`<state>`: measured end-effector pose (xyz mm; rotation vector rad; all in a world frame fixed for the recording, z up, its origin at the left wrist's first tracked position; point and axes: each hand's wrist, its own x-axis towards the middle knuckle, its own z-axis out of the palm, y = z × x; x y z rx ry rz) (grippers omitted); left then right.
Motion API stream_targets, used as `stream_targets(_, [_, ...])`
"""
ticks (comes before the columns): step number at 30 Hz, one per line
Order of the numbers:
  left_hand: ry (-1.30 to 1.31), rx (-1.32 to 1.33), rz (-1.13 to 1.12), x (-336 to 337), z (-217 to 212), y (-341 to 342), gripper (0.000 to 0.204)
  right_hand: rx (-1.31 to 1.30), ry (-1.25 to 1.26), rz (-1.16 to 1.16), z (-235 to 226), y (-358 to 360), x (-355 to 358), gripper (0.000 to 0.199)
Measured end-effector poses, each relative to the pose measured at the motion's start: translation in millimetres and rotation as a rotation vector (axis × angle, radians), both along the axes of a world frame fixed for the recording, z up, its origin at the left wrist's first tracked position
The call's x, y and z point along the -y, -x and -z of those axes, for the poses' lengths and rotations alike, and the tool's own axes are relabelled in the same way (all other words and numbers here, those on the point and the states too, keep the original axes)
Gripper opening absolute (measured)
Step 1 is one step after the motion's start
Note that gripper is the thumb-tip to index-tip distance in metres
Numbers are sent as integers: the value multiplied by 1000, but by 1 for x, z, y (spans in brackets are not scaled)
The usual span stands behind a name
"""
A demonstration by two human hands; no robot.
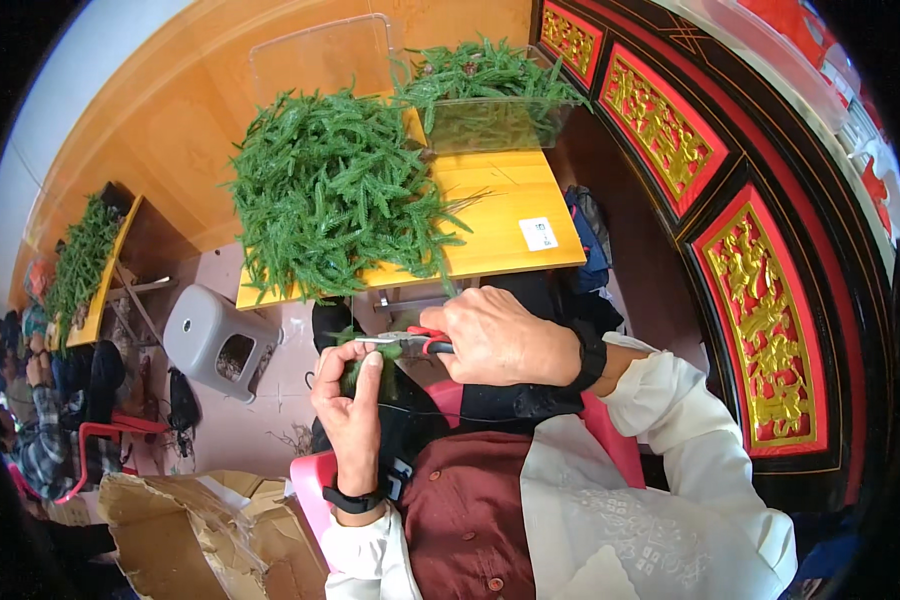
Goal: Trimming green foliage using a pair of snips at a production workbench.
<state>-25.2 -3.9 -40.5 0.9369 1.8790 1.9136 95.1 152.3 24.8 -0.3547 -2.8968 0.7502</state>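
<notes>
Red-handled scissors (430, 342) are gripped in my right hand (510, 338), above my lap. Their silver blades point left and reach the fingertips of my left hand (348, 410). That hand is closed, its thumb up, pinching a small green artificial pine sprig (382, 374) just below the blades. Fingers partly hide the sprig, and I cannot tell whether the blades touch it. Just beyond my hands, a large heap of green artificial pine sprigs (335, 190) covers the left part of a yellow table (510, 200).
A clear bin (495, 125) of more sprigs stands at the table's back. Left are a grey stool (220, 340) and another person at a second sprig-covered table (95, 310). A torn cardboard box (160, 525) sits lower left. Carved red-and-gold panels (760, 330) line the right.
</notes>
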Motion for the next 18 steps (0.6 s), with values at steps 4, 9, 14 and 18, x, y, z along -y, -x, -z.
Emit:
stream_targets(4, [-174, 414, 46, -7, 3, -10, 12, 53, -32, 48, -3, -3, 0, 22])
stream_targets(9, [-212, 553, 40, -6, 2, -9, 10, -3, 13, -11, 6, -5, -9, 27])
stream_targets(14, [-244, 668, 143, 2, -2, -2, 13, -38, 66, -147, 12, -8, -24, 31])
stream_targets(18, [-277, 725, 203, 5, -4, 4, 14, -185, 14, -210, 14, -5, -22, 25])
